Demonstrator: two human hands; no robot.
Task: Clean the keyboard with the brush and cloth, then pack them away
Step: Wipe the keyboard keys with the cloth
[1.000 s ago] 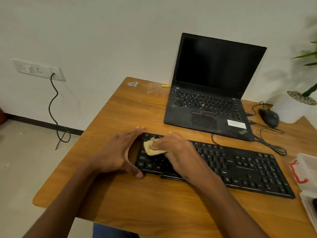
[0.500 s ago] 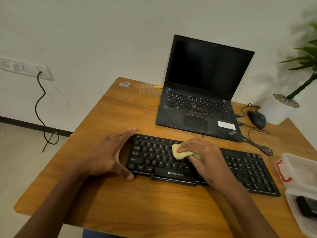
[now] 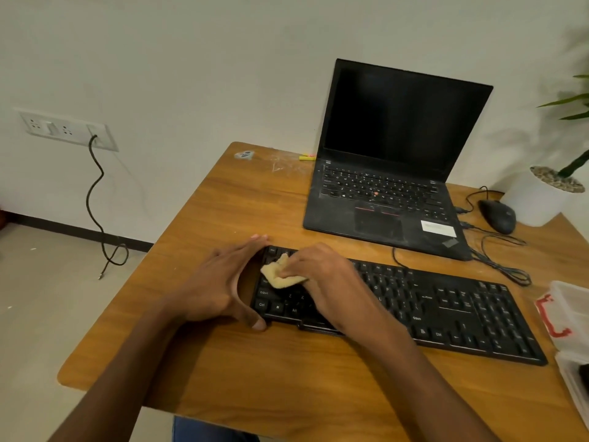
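Head cam: your right hand (image 3: 322,279) pinches the yellow cloth (image 3: 280,275), pressing it onto the top-left keys of the black keyboard (image 3: 446,307). Left hand (image 3: 220,282) is spread, thumb and fingers bracing the kbd's left edge. Cloth looks soft and light, will bunch; keep it wadded under your fingertips. Kbd looks light and could slide on the table (image 3: 255,378), so keep bracing.

Black keyboard (image 3: 446,301) flat, crumpled yellow cloth (image 3: 279,277) atop

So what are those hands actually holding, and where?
The right hand grips the cloth by its bunched right side; the left hand braces the keyboard at its left end.
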